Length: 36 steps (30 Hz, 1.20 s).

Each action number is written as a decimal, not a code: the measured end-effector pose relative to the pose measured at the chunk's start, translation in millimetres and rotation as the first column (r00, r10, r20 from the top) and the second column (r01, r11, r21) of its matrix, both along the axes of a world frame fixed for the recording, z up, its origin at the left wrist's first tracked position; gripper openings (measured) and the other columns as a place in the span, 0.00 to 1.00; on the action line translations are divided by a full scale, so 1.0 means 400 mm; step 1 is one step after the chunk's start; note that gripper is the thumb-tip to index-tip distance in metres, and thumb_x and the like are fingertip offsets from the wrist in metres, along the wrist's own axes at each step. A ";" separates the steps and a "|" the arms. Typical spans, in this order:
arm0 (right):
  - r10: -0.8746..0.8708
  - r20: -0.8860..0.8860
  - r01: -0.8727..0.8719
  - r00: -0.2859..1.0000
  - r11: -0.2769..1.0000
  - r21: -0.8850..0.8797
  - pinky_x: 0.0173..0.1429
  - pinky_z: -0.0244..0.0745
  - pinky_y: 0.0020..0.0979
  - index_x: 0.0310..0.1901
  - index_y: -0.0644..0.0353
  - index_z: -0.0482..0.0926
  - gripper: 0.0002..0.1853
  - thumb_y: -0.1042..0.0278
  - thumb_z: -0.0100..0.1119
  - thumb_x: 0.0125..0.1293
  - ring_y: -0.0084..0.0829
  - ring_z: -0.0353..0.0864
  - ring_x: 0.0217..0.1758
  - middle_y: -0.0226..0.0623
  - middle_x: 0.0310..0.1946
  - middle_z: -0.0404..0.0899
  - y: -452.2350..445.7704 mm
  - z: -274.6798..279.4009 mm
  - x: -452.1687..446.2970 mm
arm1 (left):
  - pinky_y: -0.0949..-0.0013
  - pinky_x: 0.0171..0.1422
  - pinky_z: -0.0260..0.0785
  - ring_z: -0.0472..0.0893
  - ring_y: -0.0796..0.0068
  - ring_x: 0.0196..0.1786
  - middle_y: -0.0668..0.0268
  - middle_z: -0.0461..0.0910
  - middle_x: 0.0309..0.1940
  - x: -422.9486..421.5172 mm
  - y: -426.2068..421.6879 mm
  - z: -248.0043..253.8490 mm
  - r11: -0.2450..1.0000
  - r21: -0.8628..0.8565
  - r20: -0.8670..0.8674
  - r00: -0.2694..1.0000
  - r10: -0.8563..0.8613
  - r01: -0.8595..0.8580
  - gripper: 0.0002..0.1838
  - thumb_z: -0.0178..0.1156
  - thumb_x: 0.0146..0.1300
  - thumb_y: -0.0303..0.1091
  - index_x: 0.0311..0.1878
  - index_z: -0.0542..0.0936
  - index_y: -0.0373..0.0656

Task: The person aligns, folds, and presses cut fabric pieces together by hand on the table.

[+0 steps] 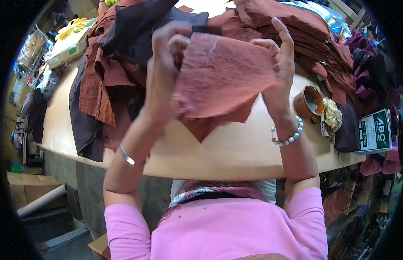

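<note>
Now, up in the air, there's the rust-coloured cloth (227, 73), held above the table (201, 161) to the left of the brown cup (298, 106)! The left hand (161, 71), farther from the cup, grips the cloth's left edge, its fingers smeared by blur, so how tightly they press I can't tell. The right hand (283, 65), the one nearer the cup, has fingers curled onto the cloth's right edge, index finger pointing up, free of the fabric. That puts the cloth stretched between both sets of fingers, a corner dangling below them. Beyond the cup, a stack of rust fabric (292, 19); well left of it, dark cloth (134, 37); to its right, the ABC pack (375, 132).
</note>
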State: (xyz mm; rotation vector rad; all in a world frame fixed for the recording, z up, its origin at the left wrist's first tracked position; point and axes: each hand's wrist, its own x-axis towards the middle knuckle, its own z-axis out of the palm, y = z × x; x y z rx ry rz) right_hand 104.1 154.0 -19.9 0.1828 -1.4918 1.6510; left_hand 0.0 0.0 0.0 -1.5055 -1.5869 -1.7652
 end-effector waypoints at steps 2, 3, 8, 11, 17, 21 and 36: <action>-0.012 0.086 0.017 0.996 0.998 -0.057 0.50 0.76 0.25 0.69 0.60 0.50 0.34 0.76 0.55 0.65 0.20 0.77 0.43 0.36 0.38 0.78 0.102 -0.050 0.011 | 0.64 0.40 0.71 0.77 0.52 0.34 0.55 0.75 0.34 0.037 -0.014 -0.103 0.966 -0.203 -0.207 0.971 0.119 -0.161 0.27 0.67 0.50 0.34 0.53 0.67 0.38; -0.077 0.147 0.078 0.986 0.997 -0.004 0.50 0.75 0.24 0.69 0.61 0.51 0.32 0.76 0.53 0.66 0.19 0.77 0.43 0.35 0.37 0.78 0.105 -0.049 0.017 | 0.62 0.43 0.71 0.78 0.54 0.37 0.55 0.75 0.34 0.078 -0.014 -0.122 0.883 -0.402 -0.281 0.950 0.133 -0.243 0.28 0.67 0.50 0.34 0.53 0.68 0.39; -0.147 0.305 0.141 0.941 0.989 0.041 0.37 0.67 0.17 0.64 0.62 0.61 0.26 0.83 0.46 0.64 0.14 0.71 0.34 0.26 0.30 0.75 0.106 -0.063 0.042 | 0.55 0.52 0.68 0.74 0.54 0.50 0.52 0.75 0.42 0.075 -0.004 -0.265 0.635 -0.699 -0.393 0.919 0.044 -0.329 0.24 0.63 0.50 0.32 0.53 0.72 0.38; -0.022 0.418 -0.020 0.908 0.995 0.095 0.39 0.66 0.18 0.64 0.60 0.62 0.27 0.84 0.45 0.62 0.16 0.70 0.33 0.28 0.31 0.75 0.101 -0.094 0.099 | 0.54 0.57 0.66 0.72 0.52 0.54 0.50 0.74 0.48 0.046 -0.052 -0.286 0.511 -0.829 -0.305 0.950 -0.069 -0.229 0.23 0.59 0.49 0.26 0.53 0.74 0.40; 0.077 0.720 -0.135 0.690 0.991 0.023 0.46 0.78 0.27 0.72 0.49 0.45 0.37 0.83 0.39 0.61 0.27 0.82 0.38 0.44 0.43 0.77 0.095 -0.112 0.172 | 0.56 0.63 0.61 0.71 0.48 0.55 0.47 0.72 0.51 0.037 -0.168 -0.185 0.348 -0.937 -0.059 0.986 -0.158 0.000 0.19 0.56 0.48 0.25 0.46 0.75 0.34; -0.049 0.819 0.082 0.571 0.997 0.002 0.44 0.78 0.30 0.72 0.45 0.43 0.38 0.68 0.52 0.65 0.29 0.80 0.38 0.46 0.48 0.74 0.085 -0.140 0.127 | 0.54 0.57 0.63 0.72 0.49 0.50 0.49 0.74 0.44 0.046 -0.174 -0.200 0.442 -0.895 -0.135 0.978 -0.159 -0.052 0.18 0.59 0.49 0.29 0.45 0.75 0.34; -0.264 0.548 0.039 0.794 0.921 0.388 0.48 0.77 0.32 0.72 0.48 0.46 0.42 0.90 0.41 0.57 0.32 0.80 0.48 0.47 0.52 0.74 0.157 -0.098 -0.046 | 0.59 0.41 0.68 0.76 0.55 0.38 0.60 0.74 0.33 0.008 -0.201 -0.188 0.475 -0.879 -0.147 0.927 -0.346 0.038 0.09 0.56 0.52 0.24 0.37 0.78 0.44</action>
